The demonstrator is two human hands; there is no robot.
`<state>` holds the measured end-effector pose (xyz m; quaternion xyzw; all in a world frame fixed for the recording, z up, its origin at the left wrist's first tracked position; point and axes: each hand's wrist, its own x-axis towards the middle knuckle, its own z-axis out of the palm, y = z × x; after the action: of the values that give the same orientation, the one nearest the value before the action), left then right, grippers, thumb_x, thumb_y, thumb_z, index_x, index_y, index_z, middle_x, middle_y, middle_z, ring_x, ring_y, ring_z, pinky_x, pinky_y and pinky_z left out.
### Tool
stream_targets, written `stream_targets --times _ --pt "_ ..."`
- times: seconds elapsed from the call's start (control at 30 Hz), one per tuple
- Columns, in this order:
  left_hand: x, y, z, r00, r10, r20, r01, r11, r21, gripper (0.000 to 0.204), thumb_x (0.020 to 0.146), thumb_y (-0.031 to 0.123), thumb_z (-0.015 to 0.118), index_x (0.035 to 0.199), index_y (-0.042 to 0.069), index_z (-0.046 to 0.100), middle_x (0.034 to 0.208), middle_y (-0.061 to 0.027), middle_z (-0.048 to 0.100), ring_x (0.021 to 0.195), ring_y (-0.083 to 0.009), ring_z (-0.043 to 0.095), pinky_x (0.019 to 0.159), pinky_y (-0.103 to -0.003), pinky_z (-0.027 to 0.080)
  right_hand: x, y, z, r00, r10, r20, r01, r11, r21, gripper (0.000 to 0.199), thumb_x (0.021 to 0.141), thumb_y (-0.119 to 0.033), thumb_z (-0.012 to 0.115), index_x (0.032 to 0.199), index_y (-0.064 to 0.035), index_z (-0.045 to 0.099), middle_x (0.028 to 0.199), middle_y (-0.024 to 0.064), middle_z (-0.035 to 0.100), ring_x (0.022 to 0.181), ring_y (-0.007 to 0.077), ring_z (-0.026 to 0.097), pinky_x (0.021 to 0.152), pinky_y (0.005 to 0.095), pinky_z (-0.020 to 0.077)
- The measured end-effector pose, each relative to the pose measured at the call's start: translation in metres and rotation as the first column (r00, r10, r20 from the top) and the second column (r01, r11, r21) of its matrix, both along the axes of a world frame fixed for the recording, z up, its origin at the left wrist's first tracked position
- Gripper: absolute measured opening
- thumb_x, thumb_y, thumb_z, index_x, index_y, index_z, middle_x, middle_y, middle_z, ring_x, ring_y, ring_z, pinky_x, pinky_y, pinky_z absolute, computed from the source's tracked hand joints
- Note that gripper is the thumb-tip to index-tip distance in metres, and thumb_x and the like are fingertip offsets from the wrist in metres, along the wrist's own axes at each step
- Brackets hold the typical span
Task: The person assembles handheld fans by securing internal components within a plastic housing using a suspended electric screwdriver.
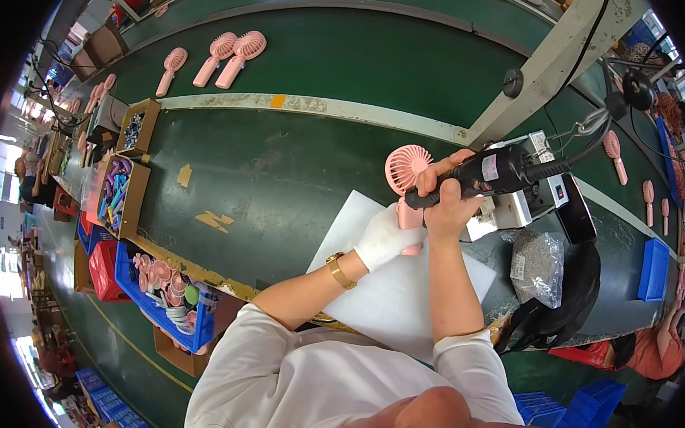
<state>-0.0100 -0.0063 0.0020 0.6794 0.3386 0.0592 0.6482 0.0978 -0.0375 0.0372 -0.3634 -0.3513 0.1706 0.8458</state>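
My left hand [386,239], in a white glove, is closed around the handle of a pink handheld fan [408,168]. The fan's round slatted head points away from me, over the green bench. My right hand [451,207] is bare and wraps around a black electric screwdriver [490,171], which hangs from a cable and hook at the right. The tool lies tilted across the fan, its front end beside the handle. Its tip and any screw are hidden. Beneath both hands lies a white foam sheet [376,305].
Several pink fans [242,57] lie on the green conveyor belt [319,65] beyond the bench rail. At left stand a carton of batteries [119,194] and a blue crate [148,301] of fan parts. A white machine [513,207], a clear bag [537,269] and a metal post [556,62] occupy the right.
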Motion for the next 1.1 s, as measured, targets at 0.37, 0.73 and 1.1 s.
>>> stream_targets --times 0.37,0.73,1.1 --pt "-0.003 0.004 -0.005 0.981 0.066 0.183 -0.044 0.992 -0.121 0.042 0.072 0.022 0.066 0.102 -0.001 0.049 0.089 -0.0112 0.061 0.075 -0.0196 0.062 0.068 -0.031 0.049 -0.009 -0.005 0.027 0.972 -0.236 0.011 0.235 0.962 -0.138 0.033 0.072 -0.001 0.039 0.105 0.0022 0.041 0.059 0.0087 0.049 0.048 0.0156 0.047 0.048 0.0302 0.0446" --pt "0.064 0.25 0.014 0.951 0.27 0.152 -0.286 0.58 0.762 0.071 0.067 0.043 0.07 0.118 -0.002 0.052 0.111 -0.0232 0.057 0.102 -0.0359 0.056 0.088 -0.039 0.045 0.016 -0.028 0.039 0.884 -0.389 0.26 0.446 0.869 -0.215 0.046 0.076 0.009 0.059 0.117 0.007 0.041 0.069 0.0049 0.054 0.056 0.0104 0.05 0.055 0.022 0.0421" --pt "-0.007 0.43 -0.019 0.623 0.716 -0.314 -0.098 0.47 0.877 0.041 0.084 0.041 0.05 0.105 0.006 0.056 0.102 -0.0164 0.063 0.094 -0.032 0.062 0.08 -0.044 0.049 0.024 -0.031 0.052 0.964 -0.184 0.192 0.231 0.936 -0.266 0.065 0.061 0.016 0.068 0.119 0.0017 0.041 0.075 0.0063 0.054 0.067 0.01 0.052 0.06 0.0216 0.0435"
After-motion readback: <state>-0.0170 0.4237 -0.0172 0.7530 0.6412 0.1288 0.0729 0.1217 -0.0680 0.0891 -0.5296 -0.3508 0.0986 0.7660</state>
